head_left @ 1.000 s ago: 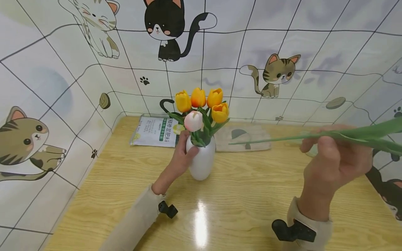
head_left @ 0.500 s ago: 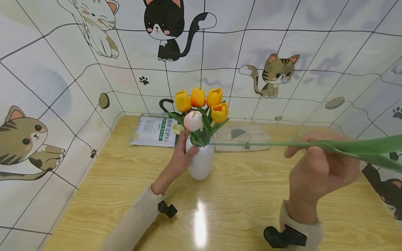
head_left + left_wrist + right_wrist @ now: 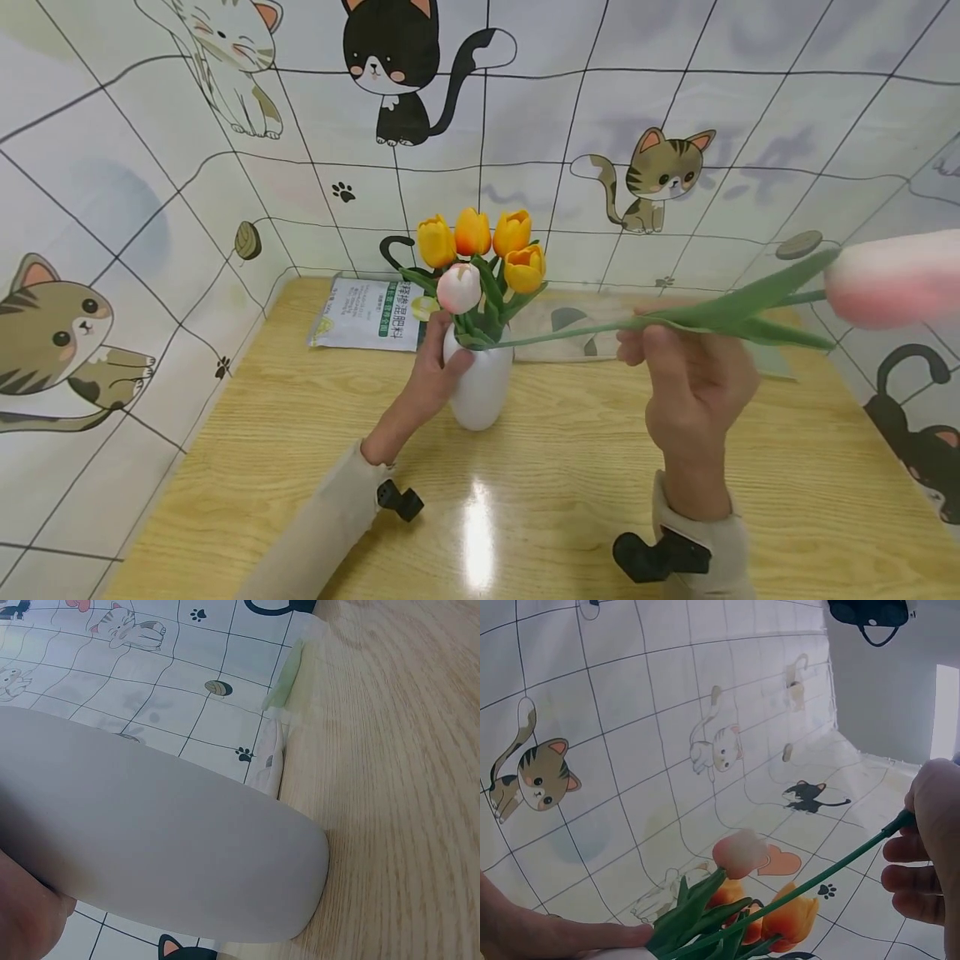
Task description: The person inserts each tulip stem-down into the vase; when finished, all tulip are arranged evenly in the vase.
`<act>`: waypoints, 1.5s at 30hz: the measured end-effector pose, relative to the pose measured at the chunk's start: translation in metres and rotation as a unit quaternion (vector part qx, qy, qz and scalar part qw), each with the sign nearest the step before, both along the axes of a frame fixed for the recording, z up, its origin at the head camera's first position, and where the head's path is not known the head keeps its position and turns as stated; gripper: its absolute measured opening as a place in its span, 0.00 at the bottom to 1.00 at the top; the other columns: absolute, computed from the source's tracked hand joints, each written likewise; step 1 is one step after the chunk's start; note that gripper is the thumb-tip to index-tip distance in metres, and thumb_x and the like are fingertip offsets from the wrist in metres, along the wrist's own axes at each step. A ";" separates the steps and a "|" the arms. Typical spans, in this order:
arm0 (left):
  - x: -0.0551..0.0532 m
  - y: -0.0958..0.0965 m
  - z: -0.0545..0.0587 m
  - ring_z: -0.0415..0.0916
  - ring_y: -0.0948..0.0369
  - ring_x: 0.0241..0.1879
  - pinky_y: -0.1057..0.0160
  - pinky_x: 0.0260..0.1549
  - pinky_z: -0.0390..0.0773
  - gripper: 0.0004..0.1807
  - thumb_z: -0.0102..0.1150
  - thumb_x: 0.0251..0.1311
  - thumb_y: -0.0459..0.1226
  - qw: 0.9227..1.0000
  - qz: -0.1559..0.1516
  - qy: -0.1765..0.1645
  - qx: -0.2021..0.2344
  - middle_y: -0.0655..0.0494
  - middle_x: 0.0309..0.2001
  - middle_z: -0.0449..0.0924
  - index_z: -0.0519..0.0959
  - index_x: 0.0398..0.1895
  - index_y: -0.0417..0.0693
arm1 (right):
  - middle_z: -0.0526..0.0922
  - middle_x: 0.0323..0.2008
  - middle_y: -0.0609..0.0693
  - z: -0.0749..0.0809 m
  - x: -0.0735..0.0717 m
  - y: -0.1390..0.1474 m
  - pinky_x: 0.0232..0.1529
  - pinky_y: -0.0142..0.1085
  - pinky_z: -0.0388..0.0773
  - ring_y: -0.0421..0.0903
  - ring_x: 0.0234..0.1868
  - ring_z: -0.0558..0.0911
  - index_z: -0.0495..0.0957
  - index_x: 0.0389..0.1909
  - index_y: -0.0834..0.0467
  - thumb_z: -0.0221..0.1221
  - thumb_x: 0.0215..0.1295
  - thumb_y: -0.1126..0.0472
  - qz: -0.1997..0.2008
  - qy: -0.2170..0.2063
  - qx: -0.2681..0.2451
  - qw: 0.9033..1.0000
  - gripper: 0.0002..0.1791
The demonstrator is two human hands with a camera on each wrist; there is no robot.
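A white vase (image 3: 482, 387) stands upright on the wooden table, holding several yellow-orange tulips (image 3: 473, 233) and one pale pink tulip (image 3: 459, 288). My left hand (image 3: 435, 367) grips the vase near its neck, thumb in front; in the left wrist view the white vase body (image 3: 187, 840) fills much of the frame. To the right, my right hand (image 3: 693, 375) pinches the green stem of another pink tulip (image 3: 892, 279), held nearly level with its bloom off to the right. The stem's far end (image 3: 517, 341) reaches the vase mouth among the leaves; how deep it goes is hidden.
Behind the vase lies a white and green printed packet (image 3: 367, 312). A pale flat item (image 3: 570, 321) lies right of it, and a light green piece (image 3: 776, 363) is partly hidden behind my right hand. A cat-printed cloth (image 3: 525, 117) rises around the table.
My right hand has moved left with the tulip, bringing the stem end to the vase mouth and its pink bloom into view. The left hand and vase have stayed put.
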State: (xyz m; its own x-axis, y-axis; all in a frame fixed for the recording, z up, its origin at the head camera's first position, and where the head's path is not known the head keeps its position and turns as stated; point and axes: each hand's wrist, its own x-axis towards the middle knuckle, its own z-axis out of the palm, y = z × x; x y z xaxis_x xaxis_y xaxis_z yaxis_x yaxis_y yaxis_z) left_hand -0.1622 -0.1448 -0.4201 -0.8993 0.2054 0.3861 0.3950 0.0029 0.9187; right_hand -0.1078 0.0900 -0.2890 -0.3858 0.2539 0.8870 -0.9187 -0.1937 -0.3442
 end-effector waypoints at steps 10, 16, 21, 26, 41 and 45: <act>0.003 -0.002 0.001 0.67 0.59 0.56 0.57 0.55 0.70 0.54 0.54 0.53 0.74 1.000 0.008 0.023 0.006 0.38 0.59 0.66 0.54 0.60 0.36 | 0.81 0.23 0.51 -0.011 -0.013 -0.010 0.33 0.26 0.76 0.37 0.23 0.77 0.79 0.36 0.76 0.61 0.67 0.67 -0.055 -0.023 0.157 0.986 0.12; 0.003 -0.001 0.003 0.67 0.57 0.58 0.58 0.56 0.70 0.52 0.55 0.55 0.72 1.000 -0.001 0.018 0.013 0.38 0.61 0.65 0.54 0.60 0.38 | 0.76 0.23 0.52 -0.016 -0.020 -0.019 0.27 0.26 0.72 0.36 0.21 0.72 0.78 0.37 0.70 0.59 0.62 0.73 -0.045 -0.043 0.223 0.973 0.04; 0.001 0.000 0.002 0.67 0.56 0.58 0.53 0.56 0.70 0.51 0.55 0.56 0.71 1.000 -0.004 0.018 0.011 0.38 0.62 0.65 0.54 0.61 0.39 | 0.76 0.24 0.53 -0.020 -0.024 -0.022 0.25 0.26 0.73 0.36 0.21 0.75 0.78 0.36 0.68 0.58 0.67 0.69 -0.052 -0.058 0.245 0.966 0.04; 0.000 0.002 0.003 0.68 0.61 0.57 0.52 0.56 0.70 0.54 0.54 0.54 0.73 1.000 -0.001 0.021 0.010 0.36 0.62 0.65 0.53 0.62 0.38 | 0.78 0.23 0.50 -0.025 -0.027 -0.024 0.25 0.27 0.71 0.37 0.22 0.74 0.80 0.37 0.64 0.61 0.63 0.72 -0.076 -0.096 0.275 0.954 0.04; -0.001 0.001 -0.001 0.69 0.62 0.55 0.59 0.53 0.72 0.55 0.53 0.53 0.74 1.000 0.004 0.026 0.008 0.38 0.61 0.66 0.54 0.63 0.37 | 0.75 0.19 0.46 -0.052 -0.040 -0.043 0.21 0.30 0.64 0.38 0.20 0.68 0.82 0.33 0.56 0.64 0.61 0.66 -0.152 -0.115 0.421 0.887 0.01; -0.001 0.001 0.000 0.69 0.61 0.54 0.59 0.52 0.72 0.54 0.52 0.54 0.73 0.999 0.005 0.033 0.007 0.38 0.60 0.67 0.54 0.63 0.37 | 0.70 0.17 0.45 -0.056 -0.040 -0.049 0.21 0.30 0.62 0.38 0.19 0.66 0.82 0.34 0.56 0.64 0.64 0.61 -0.165 -0.114 0.448 0.871 0.02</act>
State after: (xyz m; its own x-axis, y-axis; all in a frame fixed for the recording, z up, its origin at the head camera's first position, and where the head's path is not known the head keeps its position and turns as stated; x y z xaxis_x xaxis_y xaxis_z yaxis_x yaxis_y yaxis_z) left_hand -0.1636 -0.1440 -0.4204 -0.8736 0.1912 0.4476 0.4550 -0.0055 0.8905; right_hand -0.1480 0.0410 -0.3450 -0.6149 -0.3703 0.6962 -0.7615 0.5082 -0.4023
